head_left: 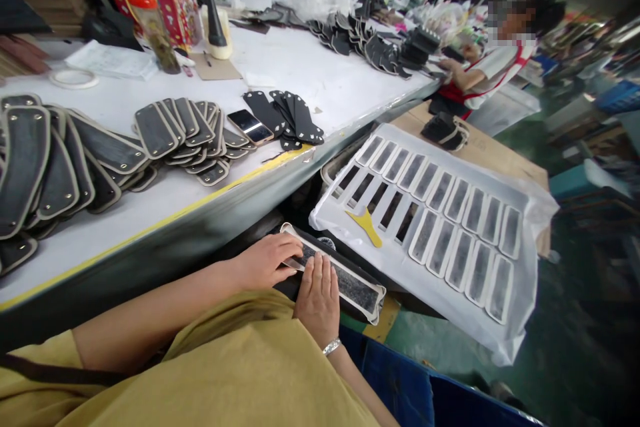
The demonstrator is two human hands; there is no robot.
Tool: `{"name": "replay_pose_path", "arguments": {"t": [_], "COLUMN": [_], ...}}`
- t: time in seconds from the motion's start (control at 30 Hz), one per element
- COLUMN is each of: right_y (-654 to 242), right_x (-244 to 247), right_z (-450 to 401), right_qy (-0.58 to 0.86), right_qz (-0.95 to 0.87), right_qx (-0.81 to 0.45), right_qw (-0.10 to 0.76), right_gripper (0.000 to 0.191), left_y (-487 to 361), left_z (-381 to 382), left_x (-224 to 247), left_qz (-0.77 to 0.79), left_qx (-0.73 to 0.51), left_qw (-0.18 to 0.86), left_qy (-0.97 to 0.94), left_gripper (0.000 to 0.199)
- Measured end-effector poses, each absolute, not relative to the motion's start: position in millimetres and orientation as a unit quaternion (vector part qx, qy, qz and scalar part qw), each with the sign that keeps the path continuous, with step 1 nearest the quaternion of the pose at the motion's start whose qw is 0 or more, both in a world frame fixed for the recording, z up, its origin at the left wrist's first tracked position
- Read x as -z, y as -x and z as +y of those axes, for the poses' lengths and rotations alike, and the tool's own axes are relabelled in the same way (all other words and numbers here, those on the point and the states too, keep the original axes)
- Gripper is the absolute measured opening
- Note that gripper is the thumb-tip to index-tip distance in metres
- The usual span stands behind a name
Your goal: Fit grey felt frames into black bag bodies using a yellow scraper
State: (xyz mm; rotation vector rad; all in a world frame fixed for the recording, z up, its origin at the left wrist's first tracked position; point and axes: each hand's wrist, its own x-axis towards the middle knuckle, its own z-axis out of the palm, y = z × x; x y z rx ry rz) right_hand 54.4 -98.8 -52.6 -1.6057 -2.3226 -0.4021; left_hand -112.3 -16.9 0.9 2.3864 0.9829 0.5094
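Note:
A long dark strip with a pale, folded-looking rim lies on a dark support in front of me. My left hand is closed at its near-left part, thumb and fingertips pinching the pale edge. Flat on the strip's middle rests my right hand, its fingers stretched out side by side; a silver bracelet is on that wrist. Beyond the strip, a white-covered board bears rows of similar pale-rimmed strips. A yellow scraper-shaped tool lies on it, beside several dark slots.
On the white table at left are piles of grey pale-edged pieces, a phone and black pieces. A bottle with a red lid stands behind. A blue bin is below right. A co-worker sits farther off.

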Motion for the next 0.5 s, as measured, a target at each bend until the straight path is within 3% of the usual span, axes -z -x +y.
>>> {"name": "replay_pose_path", "arguments": {"t": [0.1, 0.23, 0.5], "right_y": [-55, -55, -50], "right_x": [51, 49, 50], "right_z": [-99, -100, -92], "right_qy": [0.557, 0.565, 0.563], "right_qz": [-0.805, -0.805, -0.808], "right_qx": [0.133, 0.103, 0.118], "right_qw": [0.152, 0.15, 0.131], "right_gripper": [0.049, 0.058, 0.071], "left_y": [135, 149, 137], "left_z": [-10, -4, -6], "left_x": [5, 16, 24], "left_qz": [0.348, 0.325, 0.359], "left_qx": [-0.202, -0.225, -0.317], "left_qw": [0.219, 0.242, 0.285], "left_qy": [-0.889, -0.886, -0.831], "left_gripper": [0.027, 0.011, 0.009]}}
